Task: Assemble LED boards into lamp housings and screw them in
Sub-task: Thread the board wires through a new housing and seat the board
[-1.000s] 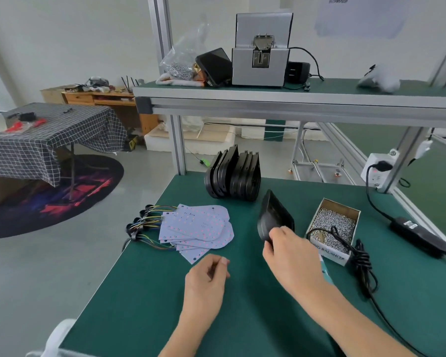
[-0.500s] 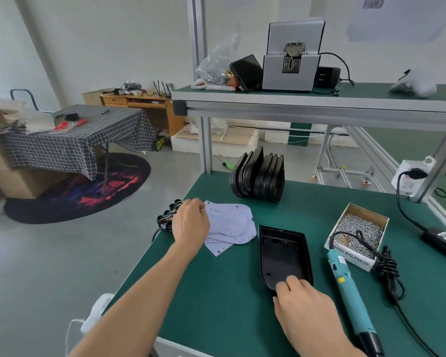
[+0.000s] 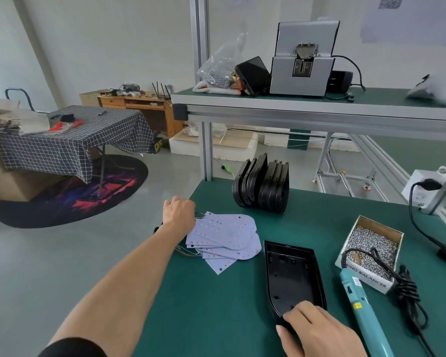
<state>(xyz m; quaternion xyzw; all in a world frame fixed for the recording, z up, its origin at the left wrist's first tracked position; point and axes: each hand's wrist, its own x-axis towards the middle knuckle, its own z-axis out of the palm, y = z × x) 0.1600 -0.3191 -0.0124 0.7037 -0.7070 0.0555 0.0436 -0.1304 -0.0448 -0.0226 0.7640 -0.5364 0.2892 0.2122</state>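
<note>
White walls, grey floor

The left arm stretches far forward across the bench, bare forearm below a dark sleeve — the left hand curled, knuckles up, fingertips hidden. The right hand sits close in, palm down — fingers bent, thumb extended left.

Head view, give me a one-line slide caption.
Left hand reaches the LED boards; right hand steadies the open lamp housing.
</note>
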